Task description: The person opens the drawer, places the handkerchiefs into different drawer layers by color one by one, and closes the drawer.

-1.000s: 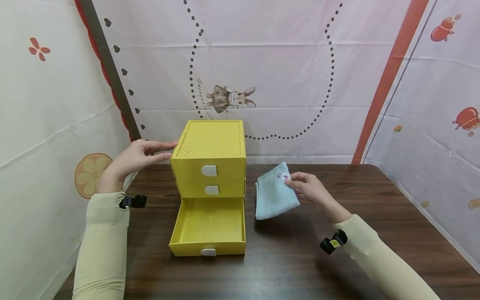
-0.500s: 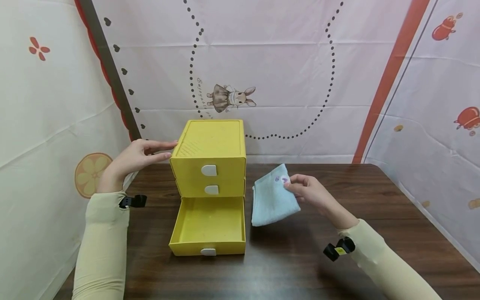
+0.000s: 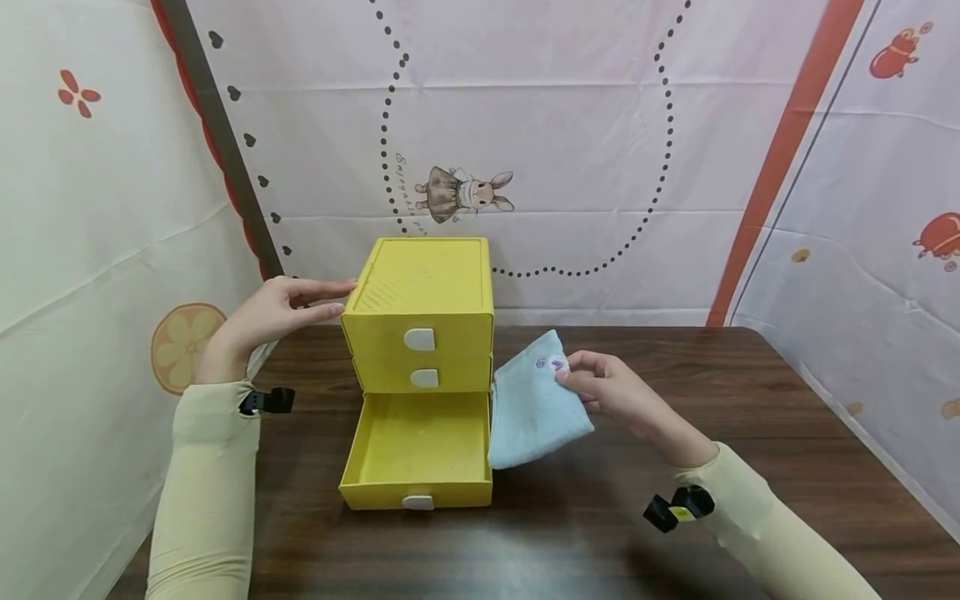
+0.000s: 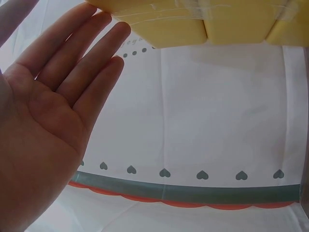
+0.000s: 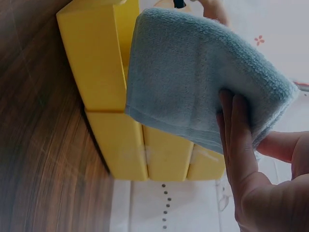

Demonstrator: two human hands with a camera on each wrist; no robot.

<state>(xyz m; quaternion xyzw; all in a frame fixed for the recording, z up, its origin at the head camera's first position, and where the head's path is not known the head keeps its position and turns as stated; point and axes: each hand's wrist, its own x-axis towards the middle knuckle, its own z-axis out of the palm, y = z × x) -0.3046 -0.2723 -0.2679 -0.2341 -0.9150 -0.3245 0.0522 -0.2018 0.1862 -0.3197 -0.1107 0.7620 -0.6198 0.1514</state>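
We count one yellow plastic drawer unit [image 3: 420, 312] with three drawers, the bottom drawer [image 3: 417, 454] pulled open and two shut, each bearing one white tab handle, three in all. We see one folded light-blue terry towel [image 3: 532, 404], one dark wooden desk [image 3: 675, 533], and two hands, left [image 3: 273, 317] and right [image 3: 611, 392].

dark wooden table [image 3: 750, 392], printed backdrop [image 3: 570, 125]

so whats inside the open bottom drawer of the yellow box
The bottom drawer shows only its bare yellow floor. The folded blue towel, pinched by the right hand, sits just beside its right wall. The two closed drawers above hide their contents.
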